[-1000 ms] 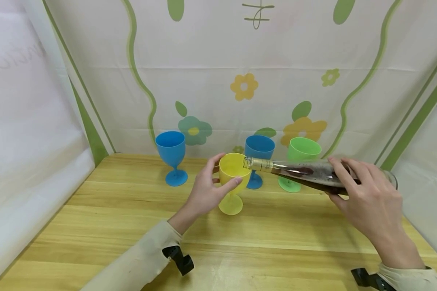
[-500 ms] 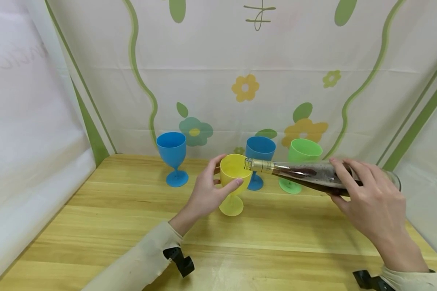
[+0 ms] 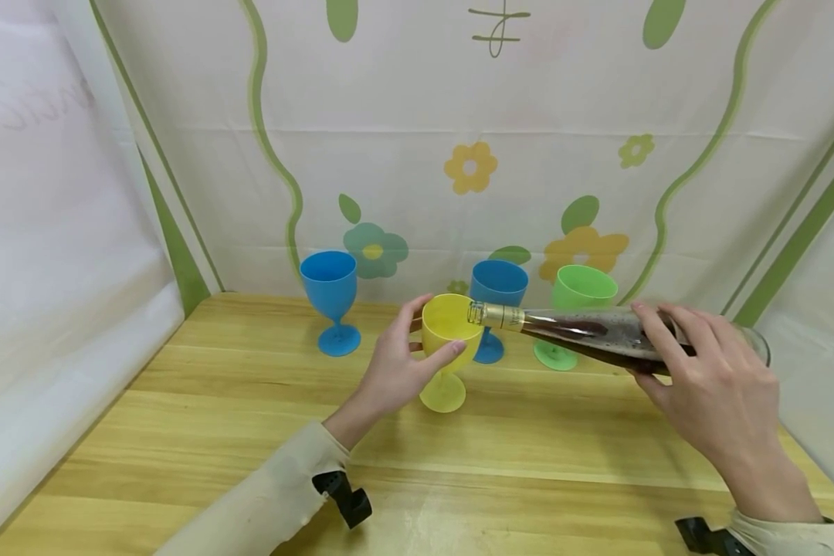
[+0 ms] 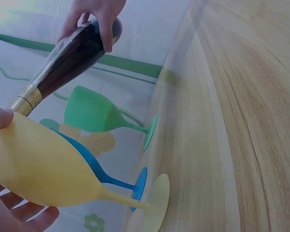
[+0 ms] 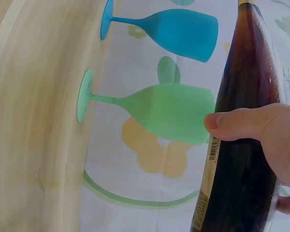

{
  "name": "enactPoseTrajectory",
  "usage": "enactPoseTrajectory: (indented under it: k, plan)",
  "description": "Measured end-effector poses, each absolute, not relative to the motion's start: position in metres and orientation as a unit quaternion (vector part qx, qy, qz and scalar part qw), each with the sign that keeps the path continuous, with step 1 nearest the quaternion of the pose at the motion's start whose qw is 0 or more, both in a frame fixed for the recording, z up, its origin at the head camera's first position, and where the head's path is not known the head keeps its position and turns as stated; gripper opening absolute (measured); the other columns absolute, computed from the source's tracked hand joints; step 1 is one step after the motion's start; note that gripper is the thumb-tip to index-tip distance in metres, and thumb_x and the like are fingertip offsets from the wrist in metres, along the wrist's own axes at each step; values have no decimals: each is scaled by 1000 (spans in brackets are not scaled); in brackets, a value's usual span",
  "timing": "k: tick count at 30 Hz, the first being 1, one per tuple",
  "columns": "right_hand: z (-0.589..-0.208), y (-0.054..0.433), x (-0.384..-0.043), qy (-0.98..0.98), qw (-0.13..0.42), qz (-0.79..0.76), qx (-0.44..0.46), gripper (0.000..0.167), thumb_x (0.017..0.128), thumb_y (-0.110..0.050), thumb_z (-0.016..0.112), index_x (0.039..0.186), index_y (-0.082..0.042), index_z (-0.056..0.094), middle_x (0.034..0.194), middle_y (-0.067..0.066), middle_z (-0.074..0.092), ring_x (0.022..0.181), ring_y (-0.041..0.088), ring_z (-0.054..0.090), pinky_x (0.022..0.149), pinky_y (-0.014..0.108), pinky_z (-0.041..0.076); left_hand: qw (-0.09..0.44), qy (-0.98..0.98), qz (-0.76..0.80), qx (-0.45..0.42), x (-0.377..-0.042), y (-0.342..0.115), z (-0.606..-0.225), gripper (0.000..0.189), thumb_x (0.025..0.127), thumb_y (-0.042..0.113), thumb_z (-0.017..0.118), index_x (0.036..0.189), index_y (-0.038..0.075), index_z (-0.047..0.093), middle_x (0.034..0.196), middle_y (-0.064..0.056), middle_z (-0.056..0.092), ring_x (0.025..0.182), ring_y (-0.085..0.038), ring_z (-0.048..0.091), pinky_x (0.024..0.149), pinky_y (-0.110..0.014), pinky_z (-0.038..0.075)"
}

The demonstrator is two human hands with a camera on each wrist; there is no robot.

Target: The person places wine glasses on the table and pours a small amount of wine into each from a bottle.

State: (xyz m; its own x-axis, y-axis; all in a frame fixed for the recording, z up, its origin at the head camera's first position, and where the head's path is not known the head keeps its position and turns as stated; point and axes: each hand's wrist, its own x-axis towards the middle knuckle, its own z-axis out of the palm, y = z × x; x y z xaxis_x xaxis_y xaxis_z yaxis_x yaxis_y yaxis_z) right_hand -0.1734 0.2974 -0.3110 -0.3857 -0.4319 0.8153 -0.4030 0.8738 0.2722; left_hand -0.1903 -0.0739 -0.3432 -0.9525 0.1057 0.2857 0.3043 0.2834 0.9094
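Observation:
My left hand (image 3: pixel 399 359) grips the bowl of a yellow goblet (image 3: pixel 452 344), thumb on the near side and fingers around the far side. The goblet stands upright on the wooden table, also visible in the left wrist view. A glass wine bottle (image 3: pixel 591 333) with dark liquid and a gold neck band lies tilted almost level in my right hand (image 3: pixel 719 378). Its mouth sits over the right side of the yellow goblet's rim. In the right wrist view my thumb (image 5: pixel 241 123) presses along the bottle's side above a label. Whether liquid flows out cannot be made out.
A blue goblet (image 3: pixel 330 289) stands at the back left of the table (image 3: pixel 250 432). Another blue goblet (image 3: pixel 498 284) is partly hidden behind the bottle neck, and a green goblet (image 3: pixel 584 286) stands behind the bottle. A flower-patterned cloth (image 3: pixel 403 177) rises behind the table.
Both hands keep their grips, and the bottle's mouth stays at the yellow goblet's rim. The whole head view has shifted slightly; my right hand has edged a little rightward and down.

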Motion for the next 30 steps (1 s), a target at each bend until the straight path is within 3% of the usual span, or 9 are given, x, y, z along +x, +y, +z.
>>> enactPoseTrajectory:
  k: [12, 30]
  plan:
    - [-310, 297, -173, -826, 502, -12, 254, 92, 57, -15, 88, 146, -17, 65, 131, 23, 70, 114, 52, 65, 86, 70, 53, 88, -794, -587, -131, -192, -73, -344, 82, 93, 36, 83, 161, 20, 39, 150, -2, 57, 136, -25, 56, 108, -48, 57]
    - [-308, 296, -173, -823, 506, -12, 258, 93, 55, -16, 89, 145, -18, 65, 130, 23, 70, 113, 53, 64, 87, 70, 53, 84, -795, -587, -129, -191, -74, -343, 81, 94, 35, 82, 161, 19, 39, 149, -2, 57, 137, -25, 56, 109, -48, 57]
